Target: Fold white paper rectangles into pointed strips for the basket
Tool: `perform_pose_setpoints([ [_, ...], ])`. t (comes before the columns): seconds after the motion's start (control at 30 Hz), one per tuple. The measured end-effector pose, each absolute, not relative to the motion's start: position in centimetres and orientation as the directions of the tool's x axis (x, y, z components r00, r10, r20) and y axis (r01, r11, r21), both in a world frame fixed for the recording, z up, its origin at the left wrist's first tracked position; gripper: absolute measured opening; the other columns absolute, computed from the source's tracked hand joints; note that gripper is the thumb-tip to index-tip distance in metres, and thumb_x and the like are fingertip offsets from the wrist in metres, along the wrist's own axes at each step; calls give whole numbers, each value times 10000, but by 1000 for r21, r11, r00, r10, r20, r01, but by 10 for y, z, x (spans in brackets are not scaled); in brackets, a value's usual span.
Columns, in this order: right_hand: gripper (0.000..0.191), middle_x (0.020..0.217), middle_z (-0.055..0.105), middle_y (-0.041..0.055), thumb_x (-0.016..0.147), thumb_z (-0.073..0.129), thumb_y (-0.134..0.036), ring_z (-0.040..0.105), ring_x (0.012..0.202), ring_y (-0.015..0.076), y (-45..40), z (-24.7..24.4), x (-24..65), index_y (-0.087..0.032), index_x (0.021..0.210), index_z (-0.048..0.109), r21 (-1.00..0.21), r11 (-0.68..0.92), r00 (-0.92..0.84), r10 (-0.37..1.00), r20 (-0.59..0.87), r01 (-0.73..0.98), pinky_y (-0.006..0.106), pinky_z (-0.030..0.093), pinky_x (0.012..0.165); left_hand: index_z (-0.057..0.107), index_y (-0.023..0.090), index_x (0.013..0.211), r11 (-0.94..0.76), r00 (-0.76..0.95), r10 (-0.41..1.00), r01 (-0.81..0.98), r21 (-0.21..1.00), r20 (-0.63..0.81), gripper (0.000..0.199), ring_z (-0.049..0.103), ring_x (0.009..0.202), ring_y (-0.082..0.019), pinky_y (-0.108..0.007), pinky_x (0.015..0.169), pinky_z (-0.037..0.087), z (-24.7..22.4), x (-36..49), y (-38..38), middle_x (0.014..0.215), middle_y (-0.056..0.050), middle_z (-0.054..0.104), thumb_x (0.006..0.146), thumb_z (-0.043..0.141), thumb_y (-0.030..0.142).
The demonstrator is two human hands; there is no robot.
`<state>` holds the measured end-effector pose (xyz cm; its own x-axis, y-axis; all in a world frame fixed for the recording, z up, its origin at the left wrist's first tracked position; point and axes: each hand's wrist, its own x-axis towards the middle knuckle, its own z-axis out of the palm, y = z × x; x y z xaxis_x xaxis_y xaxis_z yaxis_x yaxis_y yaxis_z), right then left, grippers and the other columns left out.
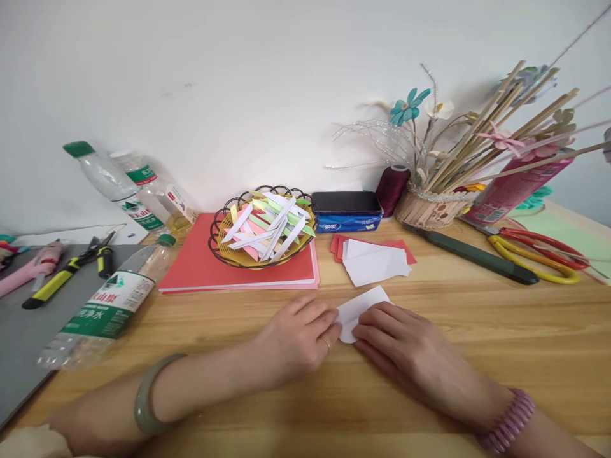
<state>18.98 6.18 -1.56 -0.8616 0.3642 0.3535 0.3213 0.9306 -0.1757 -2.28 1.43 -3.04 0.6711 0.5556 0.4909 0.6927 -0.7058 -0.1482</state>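
A small white piece of paper [360,305] lies on the wooden table between my hands. My left hand [305,331] pinches its left edge, thumb and fingers together. Over its right side, my right hand [405,343] presses with the fingers close together, covering part of the sheet. Just beyond sits a small stack of white paper pieces [375,262] on top of red paper pieces [409,252]. A black-rimmed yellow basket [214,245] holds several folded paper strips [272,222] in white, green, yellow and pink.
Red paper sheets [191,267] lie under the basket. A plastic bottle [109,305] lies at the left, near yellow-black pliers [71,277]. Behind are a blue box [346,219] and maroon thread [392,187]. A dark green utility knife [477,254] and scissors [539,251] lie at the right.
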Motion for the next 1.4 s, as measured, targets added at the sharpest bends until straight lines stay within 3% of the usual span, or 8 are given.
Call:
perform_pose_setpoints([
  [0.17, 180, 842, 582, 56, 920, 417, -185, 527, 796, 171, 61, -14, 192, -178, 872, 590, -349, 855, -830, 485, 276, 383, 311, 440, 678, 654, 115, 886, -691, 610, 587, 720, -64, 531, 262, 570, 921, -196, -359, 872, 460, -32, -24, 10, 964, -76, 676, 916, 394, 126],
  [0.27, 141, 833, 581, 50, 902, 455, -199, 535, 800, 176, 60, -12, 193, -190, 859, 589, -386, 831, -823, 511, 247, 400, 310, 439, 671, 653, 120, 799, -694, 614, 581, 717, -70, 533, 231, 557, 946, -202, -356, 870, 463, -32, -22, 7, 990, -73, 659, 891, 442, 96],
  [0.37, 136, 827, 581, 44, 898, 467, -205, 538, 803, 175, 59, -13, 192, -198, 839, 589, -405, 822, -823, 517, 236, 401, 303, 437, 664, 642, 112, 736, -716, 635, 566, 695, -69, 526, 267, 567, 866, -191, -346, 828, 481, -28, -20, 5, 874, -75, 656, 881, 422, 66],
  [0.47, 150, 830, 581, 43, 903, 457, -196, 532, 806, 172, 58, -13, 191, -198, 831, 589, -410, 820, -823, 518, 233, 400, 300, 433, 665, 642, 92, 779, -719, 640, 567, 691, -66, 518, 266, 570, 834, -192, -336, 796, 491, -23, -18, 4, 792, -79, 641, 886, 400, 60],
  [0.6, 183, 803, 572, 44, 904, 455, -205, 525, 796, 177, 59, -12, 190, -197, 789, 597, -394, 826, -826, 514, 233, 403, 307, 427, 664, 644, 101, 896, -691, 641, 556, 710, -135, 528, 174, 555, 944, -205, -350, 855, 475, -26, -18, 6, 944, -79, 650, 898, 471, 118],
  [0.73, 185, 794, 570, 42, 905, 453, -206, 522, 780, 178, 59, -11, 188, -197, 789, 597, -414, 809, -812, 537, 230, 418, 316, 423, 673, 658, 114, 868, -680, 648, 545, 713, -172, 533, 203, 531, 1022, -214, -401, 925, 437, -35, -18, 5, 1016, -72, 650, 896, 457, 103],
  [0.93, 187, 738, 543, 35, 877, 454, -163, 513, 716, 177, 56, -16, 180, -190, 703, 514, -404, 771, -747, 613, 259, 493, 307, 413, 619, 670, 86, 827, -694, 693, 521, 684, -225, 498, 227, 563, 978, -237, -424, 915, 441, -33, -18, 1, 993, -112, 666, 862, 446, 71],
  [1.4, 120, 726, 520, 26, 816, 473, -118, 500, 657, 166, 54, -25, 175, -192, 723, 474, -402, 726, -687, 675, 268, 557, 299, 404, 586, 615, 59, 1026, -668, 630, 589, 732, -134, 507, 298, 603, 845, -197, -321, 731, 524, -30, -15, 0, 911, -121, 679, 930, 337, 110],
])
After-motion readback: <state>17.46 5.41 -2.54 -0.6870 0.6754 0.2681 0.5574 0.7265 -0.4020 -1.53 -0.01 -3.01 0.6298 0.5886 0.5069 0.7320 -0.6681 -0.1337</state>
